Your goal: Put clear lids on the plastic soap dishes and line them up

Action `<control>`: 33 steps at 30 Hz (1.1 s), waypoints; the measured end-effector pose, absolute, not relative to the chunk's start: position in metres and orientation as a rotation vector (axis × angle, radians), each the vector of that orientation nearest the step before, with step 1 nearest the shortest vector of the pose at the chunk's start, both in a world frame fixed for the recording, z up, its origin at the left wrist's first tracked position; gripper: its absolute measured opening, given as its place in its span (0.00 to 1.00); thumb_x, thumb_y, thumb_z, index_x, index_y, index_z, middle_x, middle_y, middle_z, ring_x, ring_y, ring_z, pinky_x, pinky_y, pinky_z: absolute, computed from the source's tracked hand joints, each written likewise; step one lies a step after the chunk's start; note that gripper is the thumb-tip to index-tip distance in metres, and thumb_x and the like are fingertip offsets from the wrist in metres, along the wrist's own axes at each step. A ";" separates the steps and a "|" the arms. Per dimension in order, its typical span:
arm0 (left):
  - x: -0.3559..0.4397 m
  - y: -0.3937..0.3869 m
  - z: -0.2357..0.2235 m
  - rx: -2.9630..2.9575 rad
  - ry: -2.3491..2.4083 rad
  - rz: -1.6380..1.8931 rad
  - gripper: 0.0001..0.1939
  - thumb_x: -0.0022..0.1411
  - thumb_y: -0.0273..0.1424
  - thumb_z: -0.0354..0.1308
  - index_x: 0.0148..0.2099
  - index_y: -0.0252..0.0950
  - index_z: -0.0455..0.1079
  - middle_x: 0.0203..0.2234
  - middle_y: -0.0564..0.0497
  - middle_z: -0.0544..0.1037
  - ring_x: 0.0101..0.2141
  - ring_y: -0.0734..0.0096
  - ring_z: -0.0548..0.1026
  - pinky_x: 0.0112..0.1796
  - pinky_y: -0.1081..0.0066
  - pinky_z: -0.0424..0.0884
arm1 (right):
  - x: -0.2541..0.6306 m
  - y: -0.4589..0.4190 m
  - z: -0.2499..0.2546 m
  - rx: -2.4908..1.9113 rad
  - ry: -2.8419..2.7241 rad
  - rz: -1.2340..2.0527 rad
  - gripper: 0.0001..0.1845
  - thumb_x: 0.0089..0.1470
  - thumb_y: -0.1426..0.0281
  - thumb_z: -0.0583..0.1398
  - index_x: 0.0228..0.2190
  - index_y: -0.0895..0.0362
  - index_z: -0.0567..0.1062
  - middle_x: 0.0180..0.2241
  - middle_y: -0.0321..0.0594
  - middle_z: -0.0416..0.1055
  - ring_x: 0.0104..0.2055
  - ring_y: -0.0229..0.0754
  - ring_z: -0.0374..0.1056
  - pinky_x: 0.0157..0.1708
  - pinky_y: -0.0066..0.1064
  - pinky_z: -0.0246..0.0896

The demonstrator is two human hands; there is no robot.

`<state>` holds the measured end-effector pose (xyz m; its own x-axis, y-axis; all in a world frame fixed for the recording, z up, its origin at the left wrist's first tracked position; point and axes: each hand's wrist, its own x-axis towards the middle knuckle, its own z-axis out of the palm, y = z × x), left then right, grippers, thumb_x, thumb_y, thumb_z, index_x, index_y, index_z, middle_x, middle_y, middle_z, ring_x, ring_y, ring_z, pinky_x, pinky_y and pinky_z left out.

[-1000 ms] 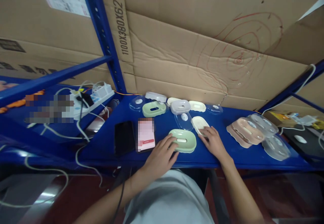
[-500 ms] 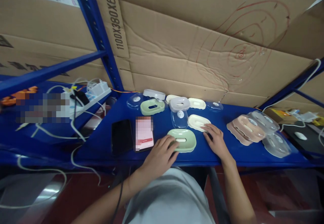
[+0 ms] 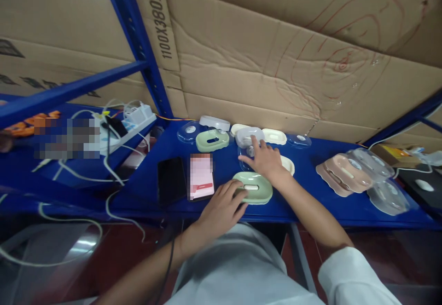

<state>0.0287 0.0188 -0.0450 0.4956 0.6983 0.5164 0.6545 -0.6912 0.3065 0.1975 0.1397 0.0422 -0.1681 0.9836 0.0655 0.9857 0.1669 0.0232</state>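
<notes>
A light green oval soap dish lies at the front of the blue table, a pale bar-shaped piece at its middle. My left hand grips its left rim, fingers on the edge and thumb in front. Farther back, my right hand is stretched out with fingers apart. Its fingertips reach a pale lilac soap dish; whether they press on it I cannot tell. Beneath that hand is a clear plastic lid, partly covered. A cream dish shows from behind my right wrist.
Behind stand a green slotted piece, a cream dish and clear lids. Pink dishes are stacked at right beside more lids. A phone and a black device lie left. Cardboard backs the table.
My right hand has left the cream dish and moved left and back to the pale lilac dish. My left hand stays at the green dish. The camera view has shifted slightly.
</notes>
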 end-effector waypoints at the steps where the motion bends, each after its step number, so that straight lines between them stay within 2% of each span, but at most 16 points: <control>1: 0.028 0.019 -0.045 2.652 1.206 0.965 0.12 0.72 0.29 0.59 0.56 0.36 0.72 0.55 0.39 0.74 0.57 0.48 0.74 0.56 0.48 0.76 | 0.189 0.142 0.043 -2.061 -2.380 -0.025 0.49 0.63 0.48 0.64 0.74 0.56 0.54 0.70 0.66 0.59 0.64 0.74 0.67 0.58 0.63 0.64; 3: 0.027 0.018 -0.044 2.649 1.207 0.961 0.12 0.72 0.29 0.60 0.55 0.36 0.73 0.57 0.38 0.73 0.57 0.47 0.74 0.55 0.48 0.77 | 0.186 0.147 0.044 -2.001 -2.441 0.135 0.49 0.60 0.53 0.69 0.73 0.53 0.55 0.73 0.63 0.53 0.66 0.72 0.66 0.58 0.62 0.66; 5: 0.026 0.018 -0.043 2.639 1.201 0.968 0.10 0.72 0.29 0.60 0.54 0.37 0.73 0.60 0.37 0.70 0.58 0.47 0.74 0.56 0.47 0.77 | 0.202 0.149 0.047 -1.722 -2.520 0.258 0.45 0.58 0.59 0.70 0.70 0.52 0.58 0.75 0.57 0.50 0.69 0.67 0.62 0.61 0.57 0.66; 8: 0.025 0.019 -0.044 2.573 1.219 1.022 0.09 0.71 0.28 0.60 0.53 0.37 0.73 0.67 0.36 0.63 0.65 0.45 0.69 0.61 0.47 0.74 | 0.243 0.145 0.055 -1.272 -2.542 0.340 0.43 0.55 0.66 0.69 0.67 0.52 0.59 0.76 0.55 0.46 0.76 0.60 0.50 0.70 0.54 0.56; 10: 0.026 0.020 -0.047 2.481 1.271 1.081 0.10 0.71 0.28 0.61 0.53 0.37 0.71 0.69 0.35 0.59 0.68 0.44 0.65 0.63 0.47 0.72 | 0.268 0.134 0.060 -1.094 -2.545 0.426 0.43 0.54 0.67 0.69 0.66 0.52 0.59 0.75 0.54 0.47 0.78 0.57 0.46 0.72 0.52 0.51; 15: 0.029 0.021 -0.059 2.274 1.339 1.195 0.25 0.70 0.31 0.65 0.64 0.38 0.60 0.71 0.31 0.57 0.67 0.46 0.68 0.62 0.48 0.74 | 0.279 0.094 0.053 -0.909 -2.732 0.590 0.41 0.56 0.71 0.67 0.66 0.49 0.61 0.75 0.50 0.52 0.78 0.53 0.48 0.71 0.51 0.53; 19: 0.029 0.022 -0.065 2.283 1.287 1.224 0.34 0.71 0.31 0.63 0.72 0.41 0.51 0.71 0.32 0.61 0.70 0.46 0.65 0.65 0.45 0.70 | 0.258 0.076 0.022 -0.880 -2.752 0.432 0.35 0.60 0.69 0.65 0.66 0.49 0.67 0.73 0.47 0.59 0.76 0.51 0.54 0.71 0.53 0.54; 23: 0.027 0.023 -0.066 2.314 1.280 1.140 0.38 0.71 0.31 0.63 0.75 0.43 0.49 0.71 0.34 0.63 0.70 0.47 0.66 0.65 0.46 0.70 | 0.254 0.062 -0.010 -0.928 -2.642 0.056 0.28 0.64 0.62 0.64 0.63 0.50 0.73 0.70 0.47 0.65 0.74 0.53 0.58 0.72 0.55 0.52; 26: 0.027 0.022 -0.062 2.334 1.236 1.060 0.38 0.71 0.33 0.65 0.75 0.44 0.51 0.70 0.36 0.65 0.70 0.49 0.66 0.66 0.48 0.70 | 0.263 0.051 -0.022 -0.899 -2.665 -0.147 0.28 0.68 0.59 0.62 0.65 0.51 0.71 0.71 0.46 0.64 0.75 0.53 0.56 0.73 0.55 0.49; 30: 0.027 0.021 -0.059 2.341 1.213 0.999 0.35 0.72 0.33 0.64 0.74 0.43 0.54 0.70 0.37 0.66 0.70 0.50 0.66 0.67 0.48 0.69 | 0.270 0.038 -0.025 -0.869 -2.666 -0.236 0.29 0.71 0.60 0.60 0.68 0.48 0.68 0.68 0.43 0.68 0.74 0.51 0.58 0.75 0.54 0.47; 33: 0.027 0.021 -0.060 2.334 1.210 0.997 0.33 0.71 0.32 0.64 0.73 0.43 0.56 0.69 0.37 0.67 0.69 0.50 0.68 0.65 0.49 0.71 | 0.267 0.028 -0.029 -0.957 -2.609 -0.237 0.30 0.71 0.61 0.60 0.70 0.44 0.64 0.66 0.42 0.70 0.71 0.52 0.62 0.75 0.61 0.39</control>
<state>0.0267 0.0210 -0.0604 0.3945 0.8102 0.4335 0.5803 -0.5855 0.5661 0.2672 0.0280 -0.0287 -0.7104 0.5927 0.3795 0.6515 0.7578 0.0360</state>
